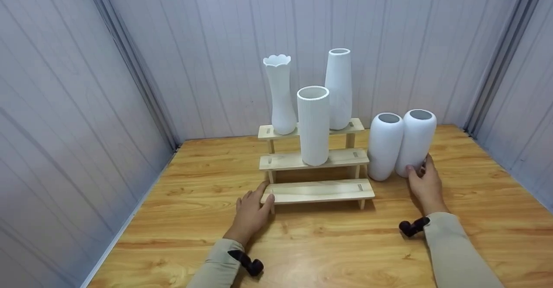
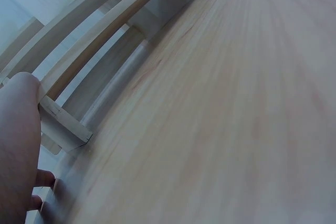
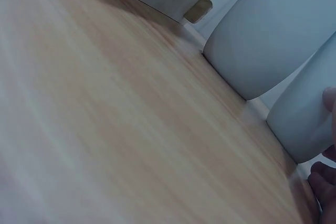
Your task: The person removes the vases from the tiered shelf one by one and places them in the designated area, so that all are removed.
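A three-tier wooden stand [image 1: 319, 191] is on the table, and its lower end shows in the left wrist view [image 2: 84, 59]. My left hand [image 1: 251, 214] holds the left end of the lowest tier, thumb at the front, fingers around the side; in the left wrist view the hand [image 2: 18, 145] is at the edge. My right hand [image 1: 427, 186] grips the base of the rightmost white vase [image 1: 417, 139], with the thumb in front and fingers on its right side. Another rounded vase [image 1: 384, 150] stands close against it on the left. Both also show in the right wrist view.
A ribbed cylindrical vase [image 1: 314, 128] stands on the middle tier. On the top tier are a scalloped-rim vase [image 1: 281, 98] at left and a tall tapered vase [image 1: 340, 85] at right. Panelled walls [image 1: 216, 55] enclose the wooden table [image 1: 173, 219] behind and at both sides.
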The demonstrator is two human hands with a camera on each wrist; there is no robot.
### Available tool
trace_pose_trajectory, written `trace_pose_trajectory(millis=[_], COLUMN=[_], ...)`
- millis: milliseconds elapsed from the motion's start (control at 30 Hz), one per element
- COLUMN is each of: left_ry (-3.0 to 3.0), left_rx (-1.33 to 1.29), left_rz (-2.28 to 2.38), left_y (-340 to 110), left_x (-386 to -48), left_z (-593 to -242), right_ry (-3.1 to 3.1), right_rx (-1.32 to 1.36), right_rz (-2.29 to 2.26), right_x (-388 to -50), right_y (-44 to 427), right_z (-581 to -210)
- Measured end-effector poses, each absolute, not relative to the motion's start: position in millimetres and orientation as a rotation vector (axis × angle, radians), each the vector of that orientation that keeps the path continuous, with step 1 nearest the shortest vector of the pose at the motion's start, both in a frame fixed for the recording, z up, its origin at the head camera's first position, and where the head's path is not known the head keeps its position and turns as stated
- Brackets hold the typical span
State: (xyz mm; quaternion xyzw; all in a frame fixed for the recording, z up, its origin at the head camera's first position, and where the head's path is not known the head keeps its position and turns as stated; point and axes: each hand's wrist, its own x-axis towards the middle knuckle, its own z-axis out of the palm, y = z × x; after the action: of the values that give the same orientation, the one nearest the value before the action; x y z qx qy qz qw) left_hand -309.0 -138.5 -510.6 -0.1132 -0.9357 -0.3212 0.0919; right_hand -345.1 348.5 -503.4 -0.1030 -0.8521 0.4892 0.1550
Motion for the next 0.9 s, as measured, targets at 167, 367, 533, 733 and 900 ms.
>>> trace_pose_trajectory(millis=[167, 367, 533, 733, 900], left_ry=[-2.783, -2.795, -2.788, -2.789, -2.784], left_rx=[-0.333, -0.330, -0.332, -0.334, -0.331], left_rz=[-0.951, -0.952, -0.964, -0.965, -0.964], left_y=[-137.2, -137.1, -136.7, -137.6, -138.9], left_x=[-309.5, -310.2, -311.1, -309.4, -308.1], left_z=[-508.4, -508.9, -509.0, -509.8, -511.5], right_ry=[-2.346, -2.148, -2.048, -1.987, -1.923], right_rx=[-0.375, -0.461, -0.517, -0.542, -0.497], right_rz=[1.482, 1.568, 1.569, 1.508, 1.480], right_x=[-341.9, -337.9, -337.3, -337.6, -336.8], right_y=[346.4, 342.6, 338.1, 332.0, 325.0], right_z=[-498.7, -490.8, -482.2, -471.3, -463.7])
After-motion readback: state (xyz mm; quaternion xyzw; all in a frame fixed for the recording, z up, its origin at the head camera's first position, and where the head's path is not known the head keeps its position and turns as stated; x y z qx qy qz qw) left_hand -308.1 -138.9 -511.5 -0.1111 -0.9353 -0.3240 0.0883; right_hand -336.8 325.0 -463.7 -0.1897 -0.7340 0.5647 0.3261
